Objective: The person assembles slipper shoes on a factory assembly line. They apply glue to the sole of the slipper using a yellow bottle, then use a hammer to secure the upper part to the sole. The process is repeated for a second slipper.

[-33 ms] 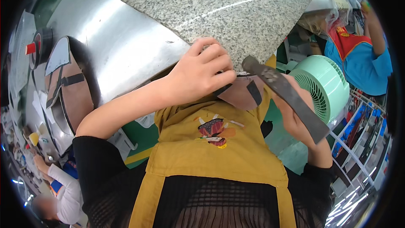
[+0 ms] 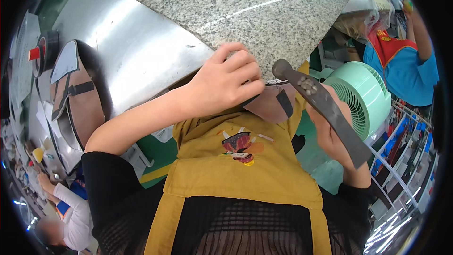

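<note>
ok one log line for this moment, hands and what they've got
left hand: pressing brown leather piece at granite slab edge | right hand: gripping dark metal tool | green fan beside

Far right, your side: crumpled clear plastic bags, yellowish contents.
Far left: white paper sheets, flat, overlapping.

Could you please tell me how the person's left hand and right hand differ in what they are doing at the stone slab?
The left hand curls over a brown leather piece at the edge of the granite slab; the right hand grips a dark metal hammer. The left hand sits higher, by the slab; the right hand is lower, near the green fan. Both are bare.
</note>
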Tool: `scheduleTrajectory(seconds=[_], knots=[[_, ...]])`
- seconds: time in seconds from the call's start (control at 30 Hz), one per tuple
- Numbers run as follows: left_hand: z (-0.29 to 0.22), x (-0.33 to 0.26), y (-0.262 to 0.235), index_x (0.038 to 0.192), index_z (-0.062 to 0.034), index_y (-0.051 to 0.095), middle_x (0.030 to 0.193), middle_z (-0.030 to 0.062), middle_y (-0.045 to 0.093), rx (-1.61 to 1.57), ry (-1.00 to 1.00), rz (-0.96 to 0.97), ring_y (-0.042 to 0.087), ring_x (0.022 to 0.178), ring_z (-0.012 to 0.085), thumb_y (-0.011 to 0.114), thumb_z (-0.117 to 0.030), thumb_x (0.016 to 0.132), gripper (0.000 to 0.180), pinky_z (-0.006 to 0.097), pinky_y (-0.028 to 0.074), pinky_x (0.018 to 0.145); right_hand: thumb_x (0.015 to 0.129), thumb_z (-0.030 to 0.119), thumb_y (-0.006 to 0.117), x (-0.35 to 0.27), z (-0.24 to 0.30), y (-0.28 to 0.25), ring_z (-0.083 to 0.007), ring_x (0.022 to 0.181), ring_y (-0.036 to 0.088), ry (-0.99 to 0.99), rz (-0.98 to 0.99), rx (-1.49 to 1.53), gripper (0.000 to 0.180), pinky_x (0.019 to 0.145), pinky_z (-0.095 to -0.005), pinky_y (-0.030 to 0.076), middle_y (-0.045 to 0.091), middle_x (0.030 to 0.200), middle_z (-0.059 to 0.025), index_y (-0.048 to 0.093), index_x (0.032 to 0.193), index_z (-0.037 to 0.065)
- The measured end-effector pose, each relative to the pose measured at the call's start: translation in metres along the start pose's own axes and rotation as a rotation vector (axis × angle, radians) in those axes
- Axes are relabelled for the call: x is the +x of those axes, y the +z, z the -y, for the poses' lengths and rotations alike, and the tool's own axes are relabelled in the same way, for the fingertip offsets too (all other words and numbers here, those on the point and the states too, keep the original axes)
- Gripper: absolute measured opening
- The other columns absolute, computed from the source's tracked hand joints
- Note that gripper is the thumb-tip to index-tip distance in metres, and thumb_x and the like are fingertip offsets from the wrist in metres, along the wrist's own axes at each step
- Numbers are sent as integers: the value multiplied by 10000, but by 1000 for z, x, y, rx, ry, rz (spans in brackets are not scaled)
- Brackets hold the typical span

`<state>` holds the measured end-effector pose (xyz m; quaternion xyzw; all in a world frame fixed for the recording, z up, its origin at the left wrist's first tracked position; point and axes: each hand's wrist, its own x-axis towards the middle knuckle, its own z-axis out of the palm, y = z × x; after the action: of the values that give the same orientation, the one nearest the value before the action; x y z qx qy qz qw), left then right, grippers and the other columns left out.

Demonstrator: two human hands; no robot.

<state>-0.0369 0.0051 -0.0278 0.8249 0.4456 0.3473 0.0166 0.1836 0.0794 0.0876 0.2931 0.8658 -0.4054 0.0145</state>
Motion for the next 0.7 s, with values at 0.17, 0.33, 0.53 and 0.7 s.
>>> scheduleTrajectory(seconds=[0.17, 0.33, 0.53, 0.7], knots=[[-2, 0, -1, 834, -106, 594, 846, 6, 539, 81, 86, -9, 525, 858, 191, 603, -114, 647, 187, 368, 448, 853, 797, 46, 587, 1, -3, 0, -345, 866, 626, 33, 149, 3, 412, 693, -386, 504, 611, 1006, -174, 491, 1198, 47], [0, 3, -3, 864, -107, 599, 882, 10, 540, 22, 69, 30, 515, 899, 206, 629, -115, 655, 210, 381, 440, 860, 786, 36, 598, -3, -9, 6, -324, 875, 635, -91, -27, -62, 455, 692, -365, 515, 608, 1045, -161, 480, 1225, 48], [-6, 5, -8, 919, -115, 613, 879, 20, 545, -127, -190, 123, 511, 919, 236, 679, -123, 735, 196, 374, 395, 861, 777, 15, 597, -3, -16, 15, -356, 831, 623, 6, 44, 54, 486, 674, -358, 513, 608, 959, -170, 465, 1244, 36], [-8, 13, -11, 844, -114, 601, 841, 11, 546, -174, -232, 168, 511, 876, 226, 662, -90, 745, 118, 346, 389, 800, 892, 40, 544, -9, -20, 12, -272, 774, 612, -15, -67, 147, 308, 705, -303, 483, 601, 933, -134, 504, 1195, 7]])
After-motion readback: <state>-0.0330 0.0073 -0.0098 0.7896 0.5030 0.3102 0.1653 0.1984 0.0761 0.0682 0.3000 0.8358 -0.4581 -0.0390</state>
